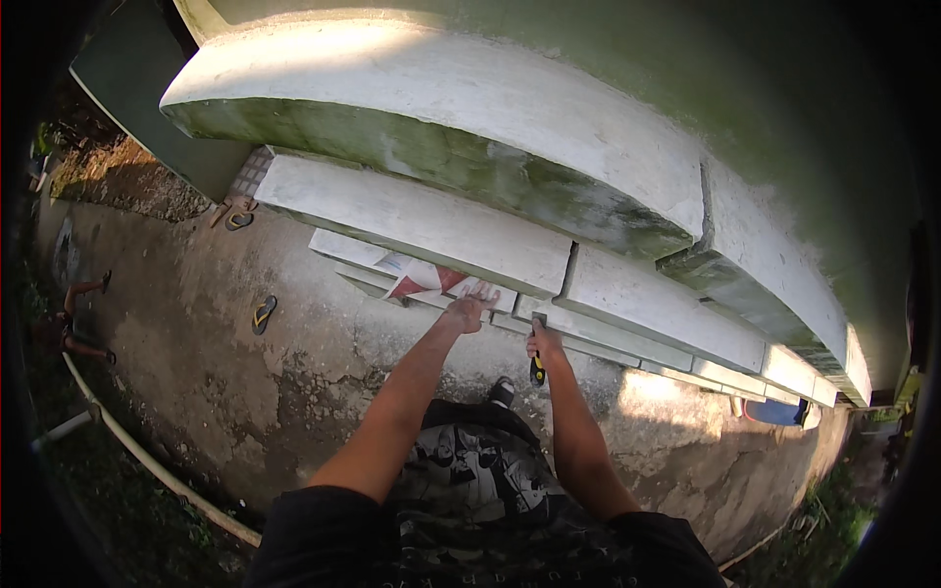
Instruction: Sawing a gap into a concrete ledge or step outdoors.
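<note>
My left hand [470, 308] lies with its fingers spread on a low whitish concrete ledge [505, 298], beside a crumpled red and white sheet or bag [420, 278]. To the right of it, my right hand [544, 342] is wrapped round the black and yellow handle of a scraper [537, 372]. The scraper's short grey blade points away from me and sits at the ledge's edge; whether it touches the concrete I cannot tell. Both forearms reach forward from my dark sleeves.
Thick, moss-stained concrete ledges [441, 88] rise in steps ahead, split by vertical gaps. Two sandals [265, 315] lie on the rough concrete ground at left. Another person's legs [83, 289] show at far left. A pale pipe [167, 475] edges the lower left; a blue object [776, 412] lies at far right.
</note>
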The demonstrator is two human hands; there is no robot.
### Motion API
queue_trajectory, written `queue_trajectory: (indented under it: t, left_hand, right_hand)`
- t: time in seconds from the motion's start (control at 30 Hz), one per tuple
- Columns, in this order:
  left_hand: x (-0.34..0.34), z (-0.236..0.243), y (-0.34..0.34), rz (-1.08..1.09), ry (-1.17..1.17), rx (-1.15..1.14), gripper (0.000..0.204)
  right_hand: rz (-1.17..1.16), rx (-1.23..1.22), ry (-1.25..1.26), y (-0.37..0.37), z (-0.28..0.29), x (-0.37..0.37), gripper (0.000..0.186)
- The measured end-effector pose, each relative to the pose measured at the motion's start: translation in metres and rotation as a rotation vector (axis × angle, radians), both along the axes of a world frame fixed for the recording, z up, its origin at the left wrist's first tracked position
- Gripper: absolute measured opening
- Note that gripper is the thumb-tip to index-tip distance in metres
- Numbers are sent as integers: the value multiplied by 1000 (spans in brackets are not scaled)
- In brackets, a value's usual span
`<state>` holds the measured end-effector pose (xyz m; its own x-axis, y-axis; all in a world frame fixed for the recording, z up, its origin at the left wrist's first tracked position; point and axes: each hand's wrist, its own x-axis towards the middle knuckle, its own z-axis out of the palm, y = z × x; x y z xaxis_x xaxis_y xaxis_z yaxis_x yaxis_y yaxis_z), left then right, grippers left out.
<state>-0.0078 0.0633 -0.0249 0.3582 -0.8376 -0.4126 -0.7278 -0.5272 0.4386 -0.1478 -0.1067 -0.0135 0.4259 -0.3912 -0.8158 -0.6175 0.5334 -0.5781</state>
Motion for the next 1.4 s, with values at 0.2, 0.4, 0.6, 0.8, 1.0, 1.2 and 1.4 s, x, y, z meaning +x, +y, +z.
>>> queue_trajectory:
  t: [0.2, 0.4, 0.6, 0.8, 1.0, 1.2, 1.4]
  left_hand:
    - [-3, 9, -5, 30, 18, 0, 76]
    - [-7, 6, 0, 24, -21, -42, 84]
    - [-1, 3, -7, -14, -67, -35, 91]
    - [-6, -4, 2, -2, -23, -63, 91]
    - [-3, 8, -4, 4, -44, -113, 86]
    - [0, -9, 5, 1, -68, -131, 93]
    - [2, -3, 4, -20, -65, -105, 94]
  right_hand:
    - [36, 30, 7, -8, 0, -8, 40]
    - [-28, 29, -3, 0, -1, -7, 41]
    - [-116, -13, -52, -8, 4, 14, 39]
    - [-76, -16, 4, 13, 6, -2, 41]
    - [-187, 108, -86, -4, -1, 19, 40]
    - [-59, 79, -6, 5, 5, 11, 41]
    - [-96, 68, -10, 8, 6, 16, 39]
